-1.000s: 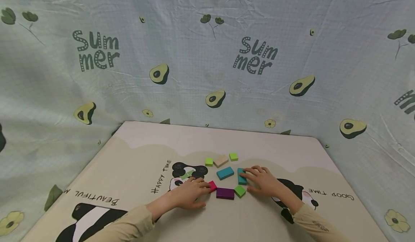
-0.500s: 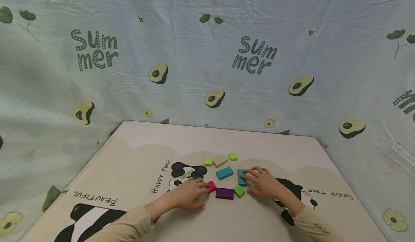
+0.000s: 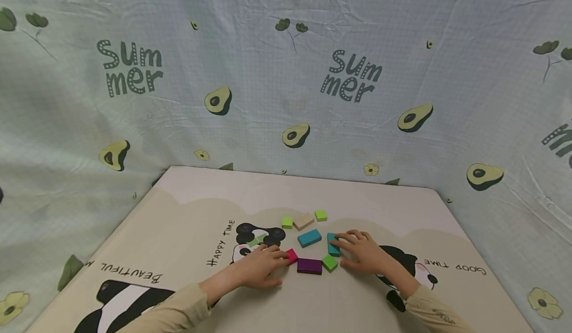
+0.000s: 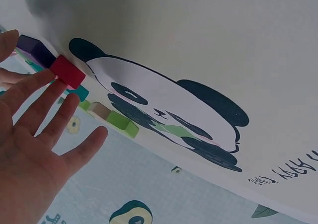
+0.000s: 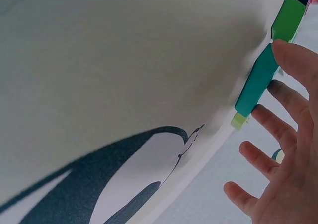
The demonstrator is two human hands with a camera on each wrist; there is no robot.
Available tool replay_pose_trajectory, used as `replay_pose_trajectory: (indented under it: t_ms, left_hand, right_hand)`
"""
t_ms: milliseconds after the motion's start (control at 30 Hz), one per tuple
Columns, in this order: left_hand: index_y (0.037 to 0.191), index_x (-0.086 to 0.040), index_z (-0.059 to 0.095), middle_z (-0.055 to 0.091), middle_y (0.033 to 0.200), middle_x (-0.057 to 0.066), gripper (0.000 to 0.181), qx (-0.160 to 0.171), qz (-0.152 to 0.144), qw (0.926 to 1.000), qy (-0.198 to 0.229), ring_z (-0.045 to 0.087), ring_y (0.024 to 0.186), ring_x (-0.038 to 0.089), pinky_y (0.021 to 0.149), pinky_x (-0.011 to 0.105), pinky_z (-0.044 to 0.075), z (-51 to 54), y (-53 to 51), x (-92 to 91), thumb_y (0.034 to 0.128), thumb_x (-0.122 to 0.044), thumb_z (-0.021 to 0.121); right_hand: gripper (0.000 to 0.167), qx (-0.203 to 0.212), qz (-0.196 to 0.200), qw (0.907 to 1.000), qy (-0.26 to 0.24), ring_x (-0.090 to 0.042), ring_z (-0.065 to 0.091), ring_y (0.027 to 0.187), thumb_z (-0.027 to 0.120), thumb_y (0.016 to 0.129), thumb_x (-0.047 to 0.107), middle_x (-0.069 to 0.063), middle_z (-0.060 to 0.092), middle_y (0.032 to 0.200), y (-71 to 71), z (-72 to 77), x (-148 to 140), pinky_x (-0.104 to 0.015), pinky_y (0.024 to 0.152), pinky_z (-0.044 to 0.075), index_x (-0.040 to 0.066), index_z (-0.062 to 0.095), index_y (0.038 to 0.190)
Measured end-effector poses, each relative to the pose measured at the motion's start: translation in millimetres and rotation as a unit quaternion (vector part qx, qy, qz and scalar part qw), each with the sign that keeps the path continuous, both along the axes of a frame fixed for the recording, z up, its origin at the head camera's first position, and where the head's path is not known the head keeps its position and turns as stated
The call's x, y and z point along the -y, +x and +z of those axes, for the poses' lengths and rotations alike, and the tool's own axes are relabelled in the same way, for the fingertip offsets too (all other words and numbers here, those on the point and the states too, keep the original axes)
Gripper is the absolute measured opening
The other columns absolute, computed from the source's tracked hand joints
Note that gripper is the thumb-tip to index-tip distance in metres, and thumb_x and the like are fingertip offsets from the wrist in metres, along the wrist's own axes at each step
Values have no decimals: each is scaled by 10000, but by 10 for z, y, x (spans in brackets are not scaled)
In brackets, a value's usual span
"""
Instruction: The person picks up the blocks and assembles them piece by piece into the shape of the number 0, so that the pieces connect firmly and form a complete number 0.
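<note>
The person's left hand, fingers spread, had its fingertips on a red block about midway between the surface's left and right edges. The right hand, fingers also spread, touched a teal block. A tan block lay nearer the far edge, between two lime-green blocks.

Cloth — "Summer"; tabletop — "Happy time"
</note>
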State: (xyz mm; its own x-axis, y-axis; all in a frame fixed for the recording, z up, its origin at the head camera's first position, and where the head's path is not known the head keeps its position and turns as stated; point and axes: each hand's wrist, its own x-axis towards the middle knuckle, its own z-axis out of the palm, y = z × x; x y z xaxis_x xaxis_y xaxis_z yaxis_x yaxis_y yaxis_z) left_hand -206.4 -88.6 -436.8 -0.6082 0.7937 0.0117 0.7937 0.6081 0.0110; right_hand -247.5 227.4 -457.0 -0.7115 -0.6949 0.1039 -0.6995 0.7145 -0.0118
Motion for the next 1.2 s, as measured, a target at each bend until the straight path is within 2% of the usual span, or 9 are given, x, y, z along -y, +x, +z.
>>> replay_pose_trajectory:
  t_ms: [467, 700, 800, 900, 1000, 1033, 1200]
  left_hand:
    - [1253, -155, 515, 532, 1261, -2, 472, 55, -7, 10000, 26, 460, 1180, 217, 936, 448, 402, 10, 4, 3, 840, -378, 566]
    - [1260, -162, 509, 521, 1276, -1, 473, 151, 16, 9999, 34, 453, 1192, 226, 938, 454, 398, 0, -2, 7, 843, -377, 563]
    - [1260, -167, 509, 521, 1277, 0, 469, 179, 15, 9998, 55, 451, 1195, 227, 939, 457, 396, -7, -4, 13, 842, -371, 564]
    - [1260, -168, 509, 521, 1276, 0, 466, 205, 21, 9998, 70, 450, 1194, 228, 939, 459, 396, -9, -6, 18, 843, -367, 565]
    - [1262, -164, 506, 519, 1279, 0, 468, 226, 26, 9997, 70, 450, 1195, 228, 939, 459, 396, -10, -9, 21, 844, -366, 563]
    - [1263, -163, 505, 518, 1280, -2, 469, 225, 27, 9997, 69, 450, 1193, 225, 938, 457, 397, -9, -9, 22, 844, -367, 563]
    - [1251, -174, 517, 521, 1273, -12, 457, 198, 8, 9997, 106, 456, 1172, 208, 929, 450, 402, -6, -6, 27, 842, -371, 565]
  right_hand:
    - [505, -24, 21, 10000, 6, -299, 409, 1164, 577, 835, 356, -71, 461, 1321, 9, -6, -11, -556, 876, 349, 188, 466, 1298]
    - [514, -300, 256, 9992, -91, -306, 432, 1126, 605, 815, 350, -87, 490, 1285, 0, -6, -22, -549, 843, 366, 177, 483, 1283]
    - [491, -541, 436, 9974, -201, -288, 432, 1101, 557, 847, 400, -71, 496, 1266, 5, -3, -19, -531, 809, 375, 206, 473, 1289]
    - [483, -607, 493, 9966, -269, -281, 430, 1089, 527, 862, 422, -74, 496, 1258, 20, 7, -15, -528, 797, 376, 209, 467, 1291]
    - [490, -496, 398, 9977, -244, -294, 435, 1092, 562, 846, 386, -93, 500, 1259, 33, 24, -7, -536, 806, 374, 177, 480, 1282]
    - [496, -348, 336, 9985, -244, -311, 439, 1098, 583, 834, 363, -107, 497, 1266, 33, 26, -6, -558, 816, 370, 164, 485, 1278]
    - [504, -138, 99, 9998, 79, -308, 430, 1130, 587, 831, 353, -91, 478, 1302, 28, 29, 0, -552, 844, 367, 170, 478, 1288]
